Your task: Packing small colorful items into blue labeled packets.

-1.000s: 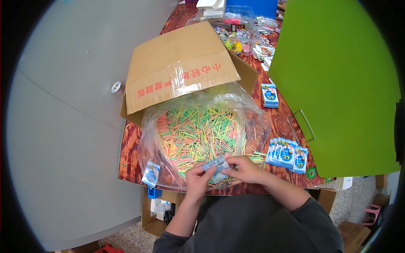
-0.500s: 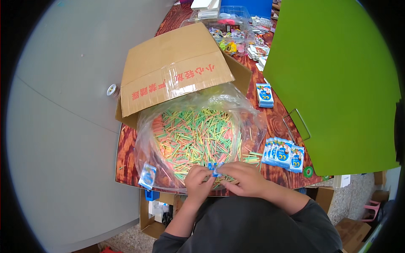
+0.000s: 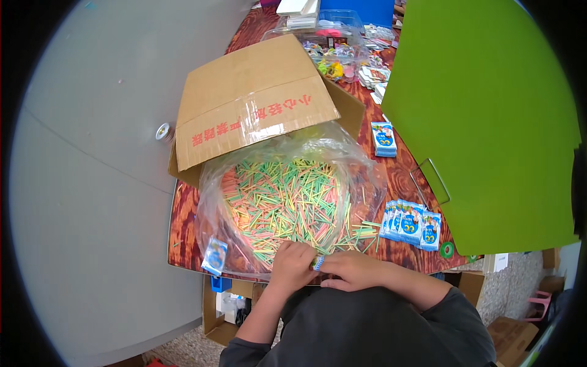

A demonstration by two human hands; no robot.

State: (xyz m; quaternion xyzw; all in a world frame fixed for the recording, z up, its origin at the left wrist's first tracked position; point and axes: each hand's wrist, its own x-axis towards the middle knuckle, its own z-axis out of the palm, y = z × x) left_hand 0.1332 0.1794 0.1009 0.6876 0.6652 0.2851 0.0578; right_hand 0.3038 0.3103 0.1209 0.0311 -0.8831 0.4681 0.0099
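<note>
Head view: I see the left hand (image 3: 293, 266) and right hand (image 3: 351, 270), fingers pinched on a blue packet (image 3: 317, 263).
Packet: between them, by the bench (image 3: 183, 244) edge; pulling too hard could tear it.
Sticks (image 3: 287, 202): just beyond; a slip could scatter them.

Both hands meet over the near edge of the worktop (image 3: 183, 244): the left hand (image 3: 295, 267) and the right hand (image 3: 351, 270) grip a small blue-and-white packet (image 3: 317, 263), mostly hidden by fingers. Just beyond them, a heap of pink, green and yellow sticks (image 3: 281, 202) lies on clear plastic film (image 3: 211, 205), under the flap of a cardboard box (image 3: 254, 92). A loose packet (image 3: 214, 255) lies by the near left corner. Toward the right edge are a fanned row of packets (image 3: 405, 221) and, farther back, a packet stack (image 3: 384, 139). A green ring (image 3: 447, 249) sits near the near right corner.
</note>
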